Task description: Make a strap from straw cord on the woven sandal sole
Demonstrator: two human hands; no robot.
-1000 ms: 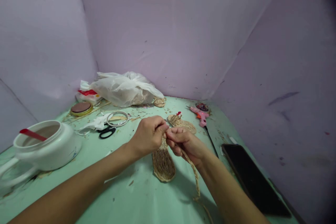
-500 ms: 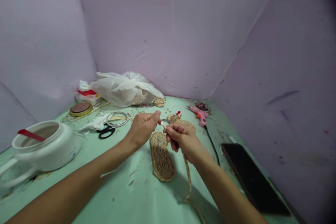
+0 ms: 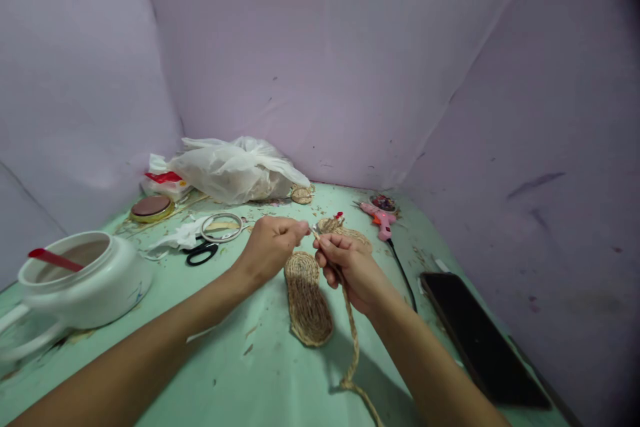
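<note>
My right hand pinches a braided straw cord between thumb and fingers, close to the cord's tip. The rest of the cord hangs down below the hand and lies on the table toward me. My left hand is closed, its fingertips pinched together just left of the cord's tip; what they hold, if anything, is too small to make out. Below and between my hands a sole-shaped woven straw piece lies flat. A second woven straw piece with a red bit on it rests behind my right hand.
A pink glue gun with a black cable and a dark phone lie on the right. To the left are black-handled scissors, a tape roll, a round tin and a white pot. A plastic bag sits at the back.
My left fingertips have shifted slightly, and a small gap now shows beside the cord's tip. The cord's hanging part has swung a little left.
</note>
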